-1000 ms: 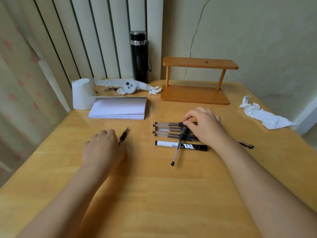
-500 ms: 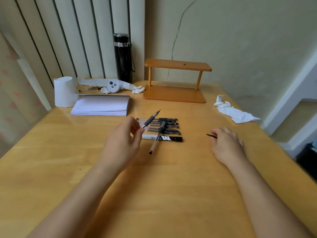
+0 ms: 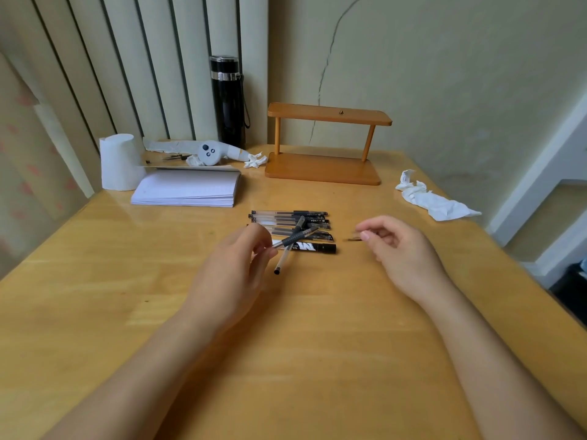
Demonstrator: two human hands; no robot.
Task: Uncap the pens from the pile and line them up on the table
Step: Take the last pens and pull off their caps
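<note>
Our left hand (image 3: 235, 268) pinches an uncapped pen (image 3: 295, 238) above the pile (image 3: 290, 227).
Its long axis slants, tip up-right toward our right hand (image 3: 397, 249), whose fingers pinch a small blurred cap (image 3: 352, 239).

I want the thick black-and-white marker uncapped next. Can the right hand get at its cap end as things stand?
Probably yes. The marker has its black end bare, pointing toward the right hand, with open table between. That hand already pinches a small blurred cap, though.
</note>
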